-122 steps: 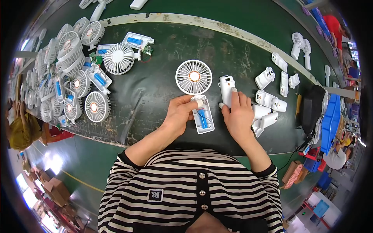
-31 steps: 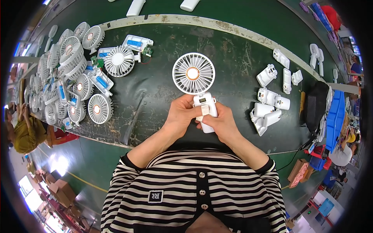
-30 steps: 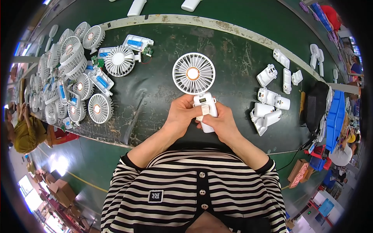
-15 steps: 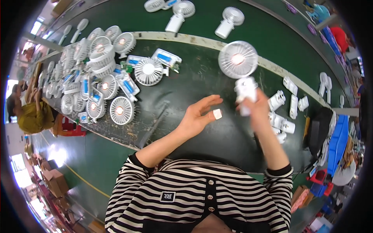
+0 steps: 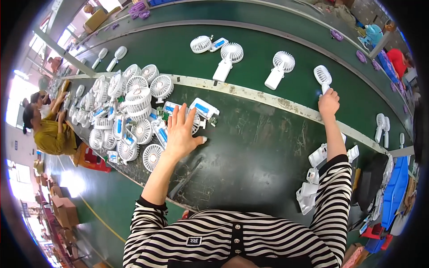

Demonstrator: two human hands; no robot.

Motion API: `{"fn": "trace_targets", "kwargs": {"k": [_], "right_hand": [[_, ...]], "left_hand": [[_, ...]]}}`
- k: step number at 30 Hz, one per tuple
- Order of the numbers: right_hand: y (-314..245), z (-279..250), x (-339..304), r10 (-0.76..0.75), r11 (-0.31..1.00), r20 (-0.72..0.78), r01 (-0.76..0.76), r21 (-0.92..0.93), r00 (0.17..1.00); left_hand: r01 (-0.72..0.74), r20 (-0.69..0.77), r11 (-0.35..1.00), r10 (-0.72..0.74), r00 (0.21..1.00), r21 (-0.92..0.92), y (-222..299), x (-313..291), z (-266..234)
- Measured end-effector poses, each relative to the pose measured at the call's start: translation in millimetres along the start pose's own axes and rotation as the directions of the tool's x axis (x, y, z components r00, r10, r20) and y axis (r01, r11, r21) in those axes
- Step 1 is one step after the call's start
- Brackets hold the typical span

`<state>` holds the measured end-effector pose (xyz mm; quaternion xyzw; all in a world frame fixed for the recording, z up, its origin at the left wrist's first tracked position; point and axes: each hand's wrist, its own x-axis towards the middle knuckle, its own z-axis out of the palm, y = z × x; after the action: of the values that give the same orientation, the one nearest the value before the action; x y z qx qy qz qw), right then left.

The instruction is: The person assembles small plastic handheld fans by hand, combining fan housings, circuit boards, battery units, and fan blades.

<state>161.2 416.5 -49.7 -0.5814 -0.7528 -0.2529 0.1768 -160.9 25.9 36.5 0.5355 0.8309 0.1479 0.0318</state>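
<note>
My right hand (image 5: 329, 103) is closed round the handle of a white handheld fan (image 5: 321, 75), stretched out over the green belt at the far right. Fingers spread, my left hand (image 5: 181, 138) is above the near end of a heap of fan parts, with a white cover on its thumb tip. Partly hidden behind those fingers is a round fan head (image 5: 195, 124); I cannot tell whether they touch it. Just beyond lies an opened white handle with a blue battery (image 5: 203, 107). The heap of white fan heads (image 5: 137, 99) spreads to the left.
White handle casings (image 5: 308, 190) lie by my right forearm. Finished-looking fans (image 5: 282, 67) rest on the green belt (image 5: 254, 49) beyond a pale rail (image 5: 250, 96). A black bag (image 5: 373, 178) is at the right. A co-worker in a mustard top (image 5: 56, 136) sits at far left.
My right hand has carried the fan away and to the right, from above the table to the belt. My left hand has moved left to the heap, fingers spreading. The view has shifted.
</note>
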Motion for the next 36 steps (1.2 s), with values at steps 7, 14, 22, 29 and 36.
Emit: {"fn": "trace_targets", "kwargs": {"k": [7,14,22,29,36], "right_hand": [[-83.7,-120.2,-49.6,-0.298,0.833,0.016,0.251,0.493,0.954],[-78.2,-249.5,-162.9,-0.673,0.287,0.213,-0.015,0.958,0.709],[-48.6,-248.9,-204.1,-0.516,0.222,0.472,-0.42,0.88,0.715],[-54.6,-242.1,-203.6,-0.498,0.191,0.452,-0.415,0.89,0.74],[-58.3,-247.4,-203.2,-0.505,0.213,0.391,-0.328,0.92,0.77]], "left_hand": [[-0.171,-0.142,0.985,0.17,0.975,0.006,29.7,152.0,-8.9],[-0.25,-0.011,0.958,0.254,0.967,0.14,-1.1,310.5,77.4],[0.056,0.123,0.969,-0.088,0.988,0.241,5.0,377.9,93.9],[0.102,-0.197,0.995,-0.101,0.975,-0.006,-16.7,342.1,79.8],[-0.02,-0.132,0.849,-0.059,0.989,-0.528,-2.8,245.9,0.7]]}}
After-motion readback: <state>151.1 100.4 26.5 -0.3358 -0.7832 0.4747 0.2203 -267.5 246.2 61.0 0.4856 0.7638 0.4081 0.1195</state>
